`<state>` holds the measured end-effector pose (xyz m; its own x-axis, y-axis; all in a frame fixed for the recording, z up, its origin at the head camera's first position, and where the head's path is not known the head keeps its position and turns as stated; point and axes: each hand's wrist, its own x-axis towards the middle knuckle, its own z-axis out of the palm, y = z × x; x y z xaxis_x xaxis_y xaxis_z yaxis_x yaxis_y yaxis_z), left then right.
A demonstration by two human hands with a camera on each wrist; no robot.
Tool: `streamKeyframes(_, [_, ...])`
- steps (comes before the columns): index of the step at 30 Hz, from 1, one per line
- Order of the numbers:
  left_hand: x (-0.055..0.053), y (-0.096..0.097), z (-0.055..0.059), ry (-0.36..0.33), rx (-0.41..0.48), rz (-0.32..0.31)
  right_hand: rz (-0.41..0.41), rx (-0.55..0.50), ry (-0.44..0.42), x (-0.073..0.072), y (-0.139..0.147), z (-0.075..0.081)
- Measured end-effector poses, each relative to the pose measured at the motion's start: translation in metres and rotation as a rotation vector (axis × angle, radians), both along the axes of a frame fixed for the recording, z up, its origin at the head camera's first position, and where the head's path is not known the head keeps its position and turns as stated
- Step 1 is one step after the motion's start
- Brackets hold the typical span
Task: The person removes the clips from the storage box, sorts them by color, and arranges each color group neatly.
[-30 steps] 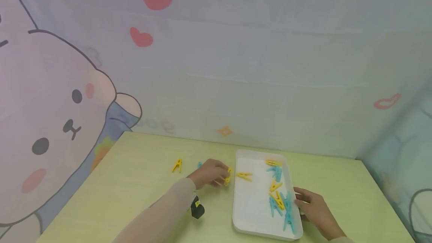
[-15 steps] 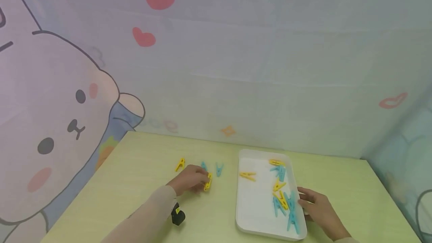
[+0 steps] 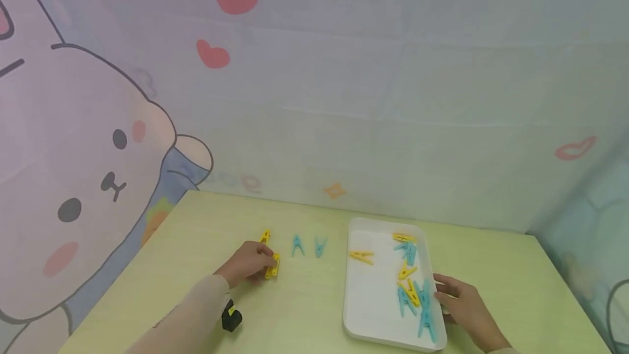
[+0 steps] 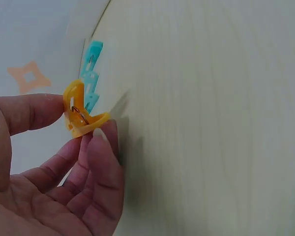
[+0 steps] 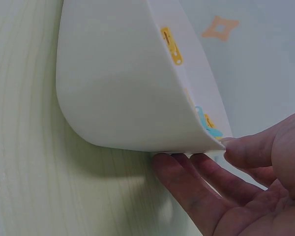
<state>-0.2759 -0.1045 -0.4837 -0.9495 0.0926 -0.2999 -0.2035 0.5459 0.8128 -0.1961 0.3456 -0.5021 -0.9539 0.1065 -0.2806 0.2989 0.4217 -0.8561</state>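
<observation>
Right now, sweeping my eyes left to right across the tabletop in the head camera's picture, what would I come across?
Left hand → the yellow clothespin it pinches → a blue clothespin → a second blue clothespin → the white tray → the right hand, at the tray's right edge.

Smooth plastic clothespin (image 4: 82, 130) (metal spring (image 4: 79, 115)), matt plastic tray (image 5: 113, 83), wood-grained tabletop (image 4: 211, 108).
</observation>
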Motion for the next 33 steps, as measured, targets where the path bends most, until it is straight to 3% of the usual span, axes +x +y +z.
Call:
streamKeyframes(8, [0.000, -0.013, 0.009, 0.053, -0.123, 0.034, -0.003, 0.004, 0.003, -0.001, -0.005, 0.000])
streamKeyframes(21, [-0.002, -0.019, 0.005, 0.129, -0.398, 0.004, 0.001, 0.014, -0.003, 0.002, -0.003, 0.004])
streamKeyframes(33, [0.002, -0.013, 0.010, 0.141, -0.439, -0.004, 0.009, 0.013, 0.008, 0.002, -0.001, 0.002])
